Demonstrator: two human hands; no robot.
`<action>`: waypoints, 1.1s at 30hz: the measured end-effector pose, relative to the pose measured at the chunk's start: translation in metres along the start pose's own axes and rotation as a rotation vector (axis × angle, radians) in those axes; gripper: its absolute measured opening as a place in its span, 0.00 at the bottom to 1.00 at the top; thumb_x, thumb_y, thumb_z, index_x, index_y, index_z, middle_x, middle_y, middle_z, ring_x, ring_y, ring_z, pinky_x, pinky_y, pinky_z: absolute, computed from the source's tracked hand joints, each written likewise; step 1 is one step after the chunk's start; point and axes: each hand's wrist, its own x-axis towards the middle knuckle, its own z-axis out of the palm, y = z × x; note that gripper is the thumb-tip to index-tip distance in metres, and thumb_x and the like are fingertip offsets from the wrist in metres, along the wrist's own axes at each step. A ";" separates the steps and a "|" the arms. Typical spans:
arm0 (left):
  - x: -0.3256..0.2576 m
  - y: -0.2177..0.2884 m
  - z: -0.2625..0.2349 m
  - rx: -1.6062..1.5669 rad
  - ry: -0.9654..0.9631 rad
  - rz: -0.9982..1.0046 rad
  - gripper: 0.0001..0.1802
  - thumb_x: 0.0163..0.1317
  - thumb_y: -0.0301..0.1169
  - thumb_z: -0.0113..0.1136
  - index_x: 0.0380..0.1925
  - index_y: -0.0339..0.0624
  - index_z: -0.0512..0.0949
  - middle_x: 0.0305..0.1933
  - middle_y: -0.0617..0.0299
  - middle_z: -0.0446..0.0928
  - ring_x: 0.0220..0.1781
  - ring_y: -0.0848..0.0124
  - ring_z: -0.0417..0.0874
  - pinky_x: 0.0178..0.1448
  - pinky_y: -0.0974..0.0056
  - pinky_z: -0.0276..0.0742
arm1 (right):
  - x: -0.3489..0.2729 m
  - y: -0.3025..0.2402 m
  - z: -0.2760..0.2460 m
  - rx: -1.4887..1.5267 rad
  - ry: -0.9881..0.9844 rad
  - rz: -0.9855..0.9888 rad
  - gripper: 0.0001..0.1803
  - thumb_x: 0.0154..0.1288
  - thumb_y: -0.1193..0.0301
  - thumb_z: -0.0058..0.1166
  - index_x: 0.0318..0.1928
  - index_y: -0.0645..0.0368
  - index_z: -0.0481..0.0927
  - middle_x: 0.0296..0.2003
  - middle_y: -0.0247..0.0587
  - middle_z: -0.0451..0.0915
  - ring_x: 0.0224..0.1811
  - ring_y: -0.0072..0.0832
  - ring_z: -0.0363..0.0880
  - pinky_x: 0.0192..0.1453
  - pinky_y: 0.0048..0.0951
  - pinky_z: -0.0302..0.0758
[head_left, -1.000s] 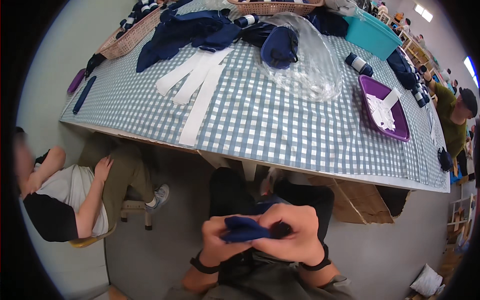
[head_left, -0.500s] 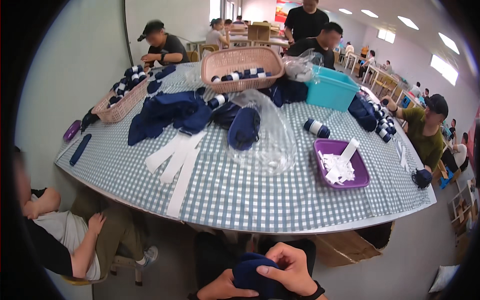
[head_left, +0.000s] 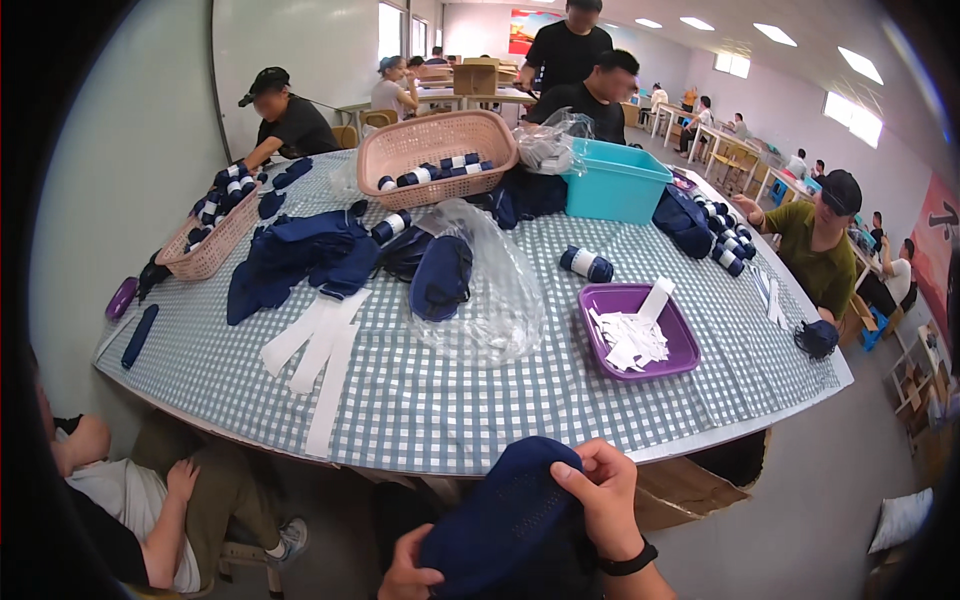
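A long, sole-shaped navy slipper (head_left: 500,515) with rows of small dots is stretched out tilted in front of me, just off the table's near edge. My left hand (head_left: 410,565) grips its lower end between thumb and fingers. At the upper end, my right hand (head_left: 608,490) pinches the rim. On the table beyond lie a clear plastic bag (head_left: 505,325) with a similar navy slipper (head_left: 440,278) at it, long white paper strips (head_left: 332,380), and a navy roll with a white band (head_left: 586,265).
A purple tray (head_left: 650,372) of white paper strips stands on the checked tablecloth (head_left: 430,410). Farther back are a pink basket (head_left: 440,135), a turquoise bin (head_left: 615,195) and dark blue cloth (head_left: 300,255). Several people sit around, one close at my left (head_left: 130,500).
Both hands have come up and apart, the right one rising toward the table edge. The slipper, folded small before, now hangs stretched between them. The view has shifted slightly right.
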 end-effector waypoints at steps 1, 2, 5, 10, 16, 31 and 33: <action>-0.001 -0.005 -0.010 -0.058 0.082 0.073 0.40 0.48 0.32 0.71 0.62 0.26 0.69 0.58 0.50 0.78 0.58 0.61 0.81 0.67 0.59 0.74 | 0.001 0.002 -0.001 -0.002 0.002 0.008 0.07 0.63 0.79 0.67 0.37 0.64 0.79 0.27 0.31 0.81 0.28 0.12 0.78 0.33 0.14 0.73; 0.003 0.008 -0.002 0.014 0.091 0.060 0.38 0.50 0.31 0.70 0.61 0.26 0.70 0.58 0.49 0.78 0.58 0.61 0.80 0.66 0.59 0.74 | 0.000 0.007 -0.004 0.000 0.022 0.000 0.07 0.63 0.79 0.67 0.37 0.65 0.80 0.28 0.33 0.83 0.28 0.13 0.79 0.32 0.15 0.76; 0.006 0.052 0.020 0.309 0.223 0.155 0.28 0.59 0.22 0.62 0.61 0.27 0.71 0.55 0.49 0.79 0.56 0.64 0.81 0.62 0.62 0.75 | -0.003 0.024 -0.008 -0.091 0.063 -0.023 0.07 0.62 0.81 0.67 0.36 0.63 0.80 0.29 0.34 0.83 0.28 0.14 0.79 0.33 0.15 0.75; 0.016 0.091 0.046 0.548 0.279 0.467 0.26 0.61 0.19 0.56 0.61 0.26 0.70 0.53 0.48 0.79 0.54 0.63 0.80 0.63 0.61 0.72 | -0.009 0.019 -0.005 -0.132 0.001 -0.030 0.07 0.63 0.78 0.68 0.37 0.65 0.81 0.26 0.37 0.85 0.24 0.15 0.82 0.25 0.15 0.75; 0.064 0.080 0.052 0.560 0.578 0.509 0.18 0.65 0.20 0.59 0.54 0.33 0.72 0.41 0.62 0.75 0.38 0.74 0.78 0.47 0.66 0.77 | 0.027 -0.006 0.008 -0.487 0.028 -0.312 0.09 0.61 0.72 0.70 0.35 0.63 0.83 0.23 0.33 0.84 0.21 0.12 0.80 0.22 0.17 0.69; 0.137 0.079 0.042 1.430 0.499 0.972 0.14 0.54 0.28 0.70 0.40 0.38 0.81 0.44 0.54 0.81 0.54 0.50 0.77 0.62 0.50 0.71 | 0.084 0.027 -0.015 -1.023 0.494 -0.384 0.19 0.57 0.62 0.67 0.44 0.59 0.80 0.33 0.42 0.81 0.36 0.42 0.81 0.40 0.42 0.76; 0.133 0.080 0.022 1.561 0.368 0.984 0.13 0.54 0.27 0.69 0.41 0.40 0.82 0.47 0.55 0.82 0.58 0.50 0.76 0.65 0.50 0.69 | 0.084 0.034 -0.011 -1.045 0.446 -0.458 0.19 0.59 0.66 0.65 0.49 0.60 0.78 0.37 0.40 0.80 0.35 0.39 0.79 0.40 0.39 0.75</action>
